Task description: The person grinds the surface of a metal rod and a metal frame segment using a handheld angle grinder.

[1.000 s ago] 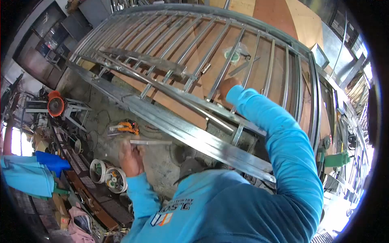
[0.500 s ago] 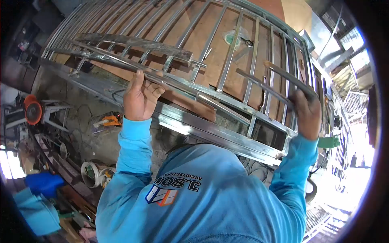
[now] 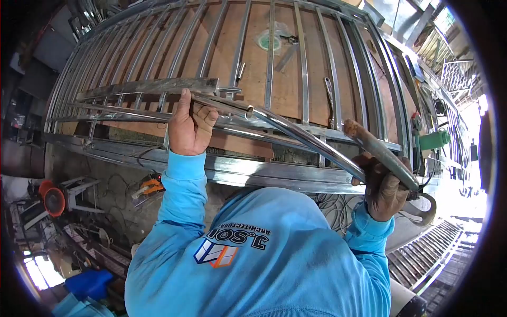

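Note:
My left hand [image 3: 191, 127] is closed around a dull metal tube [image 3: 222, 103], its open end pointing right over the steel grille [image 3: 269, 68]. My right hand [image 3: 384, 185] grips two pieces together. One is a long shiny metal tube [image 3: 306, 138], slanting up to the left with its far end right at the mouth of the left-hand tube. The other is a shorter, thicker pipe [image 3: 381, 153] with a rusty end, lying across my right fingers. A flat metal bar [image 3: 153, 86] rests on the grille just beyond my left hand.
Brown board lies under the grille bars, with a green round item [image 3: 268, 41] and a wrench-like tool [image 3: 331, 98]. An orange power tool [image 3: 149, 187] and an orange fan [image 3: 53, 201] are on the floor at left. A green object [image 3: 435, 139] stands at right.
My right hand has come down and nearer, bringing the shiny tube's end to the mouth of the left-hand tube. The view has shifted to the right.

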`<state>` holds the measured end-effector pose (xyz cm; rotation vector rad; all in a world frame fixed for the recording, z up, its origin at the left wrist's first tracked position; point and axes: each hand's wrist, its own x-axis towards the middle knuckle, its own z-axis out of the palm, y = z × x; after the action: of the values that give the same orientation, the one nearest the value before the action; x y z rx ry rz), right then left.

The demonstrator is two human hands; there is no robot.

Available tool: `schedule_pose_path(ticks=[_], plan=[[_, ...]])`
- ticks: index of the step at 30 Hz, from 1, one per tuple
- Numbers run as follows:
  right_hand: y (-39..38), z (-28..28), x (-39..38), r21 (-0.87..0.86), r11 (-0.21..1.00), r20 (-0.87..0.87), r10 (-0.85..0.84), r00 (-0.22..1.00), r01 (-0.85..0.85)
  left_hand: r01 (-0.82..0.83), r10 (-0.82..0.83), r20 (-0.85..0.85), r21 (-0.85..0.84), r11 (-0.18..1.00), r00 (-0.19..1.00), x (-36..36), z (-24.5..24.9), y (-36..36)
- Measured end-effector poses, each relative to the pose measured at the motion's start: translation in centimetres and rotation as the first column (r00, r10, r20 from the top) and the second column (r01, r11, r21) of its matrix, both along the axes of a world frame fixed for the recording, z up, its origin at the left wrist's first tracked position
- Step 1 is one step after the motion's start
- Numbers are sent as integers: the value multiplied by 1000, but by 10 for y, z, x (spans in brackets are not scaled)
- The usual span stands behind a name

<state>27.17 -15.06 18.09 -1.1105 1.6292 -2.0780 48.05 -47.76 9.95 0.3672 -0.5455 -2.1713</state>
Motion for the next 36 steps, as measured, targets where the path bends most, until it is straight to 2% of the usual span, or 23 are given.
schedule_pose_path(ticks=[3, 5, 7, 11, 13, 14, 15, 17, 19, 22, 25, 27, 28, 30, 33, 36], plan=[[-7, 0, 3, 4, 997, 13, -83, 996, 83, -21, 21, 4, 30, 999, 1000, -9, 4, 7], [-9, 1, 0, 33, 991, -41, -126, 991, 127, -23, 23, -3, 21, 1000, 1000, -13, 3, 10], [0, -5, -9, 67, 990, -135, -115, 984, 125, -37, 37, -1, 12, 999, 999, -16, 4, 12], [-3, 1, -16, 81, 995, -211, -36, 977, 54, -71, 72, 22, -47, 996, 997, -19, 8, 16], [-1, 12, -20, 248, 955, -119, -135, 984, 161, -112, 119, 50, -129, 985, 992, -18, 12, 19], [-2, 16, -22, 276, 948, -127, -126, 984, 157, -143, 158, 69, -186, 972, 985, -19, 17, 20], [-5, 16, -22, 268, 946, -116, -156, 981, 182, -172, 198, 86, -241, 955, 977, -19, 20, 20], [-16, 12, -20, 216, 941, -71, -252, 965, 262, -140, 162, 58, -275, 951, 985, -17, 26, 19], [-20, 9, -21, 203, 939, -53, -273, 961, 278, -133, 156, 60, -289, 948, 986, -16, 31, 19], [-11, 5, -33, 271, 948, -134, -137, 981, 169, -157, 191, 91, -296, 942, 977, -18, 35, 21], [-10, 3, -36, 284, 954, -177, -50, 983, 100, -165, 191, 44, -342, 925, 981, -18, 33, 23], [-7, -12, -43, 181, 976, -136, -96, 986, 120, -136, 135, -30, -383, 914, 990, -15, 28, 22], [-8, -10, -42, 198, 971, -90, -116, 989, 132, -167, 159, -53, -376, 911, 986, -17, 27, 24], [-12, -20, -44, 70, 997, 55, 21, 998, -25, -225, 204, -97, -360, 906, 974, -19, 28, 29], [-13, -26, -48, 113, 991, 135, 60, 989, -75, -245, 280, 17, -441, 863, 960, -19, 29, 27], [-15, -37, -39, 82, 996, 10, 27, 1000, -28, -150, 201, 66, -451, 880, 977, -18, 28, 27]])
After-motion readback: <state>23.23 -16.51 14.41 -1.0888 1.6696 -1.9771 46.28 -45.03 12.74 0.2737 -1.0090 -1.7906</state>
